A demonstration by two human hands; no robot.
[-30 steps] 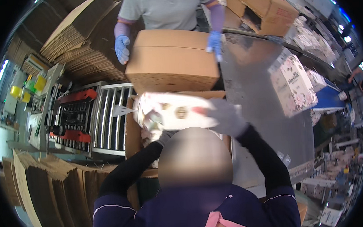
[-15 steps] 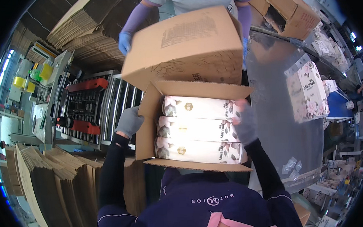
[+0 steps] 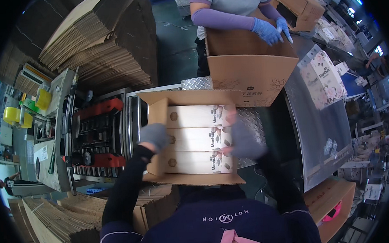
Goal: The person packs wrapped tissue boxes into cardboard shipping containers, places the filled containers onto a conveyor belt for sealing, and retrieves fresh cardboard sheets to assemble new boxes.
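An open cardboard carton (image 3: 197,179) sits before me, holding three white tissue packs (image 3: 193,139) with flower print, laid in rows. My left hand (image 3: 155,136), in a grey glove, is at the carton's left flap, which leans inward over the pack ends. At the right side my gloved right hand (image 3: 248,138) touches the carton's edge, bare fingertips beside the pack ends. Motion smears the fingers of both hands. Beyond stands a second open carton (image 3: 253,76), with a co-worker's blue-gloved hands (image 3: 271,31) over its opening.
A roller conveyor with red side guides (image 3: 100,160) lies to the left. Stacked flat cardboard (image 3: 107,42) rises at the back left, more flat cartons (image 3: 67,216) at the front left. On the right, a metal table (image 3: 320,132) bears a flowered pack (image 3: 324,77).
My carton has shifted left in view, and its left flap now leans inward. The co-worker's tilted carton now stands upright, farther right, with the co-worker's hands over its top.
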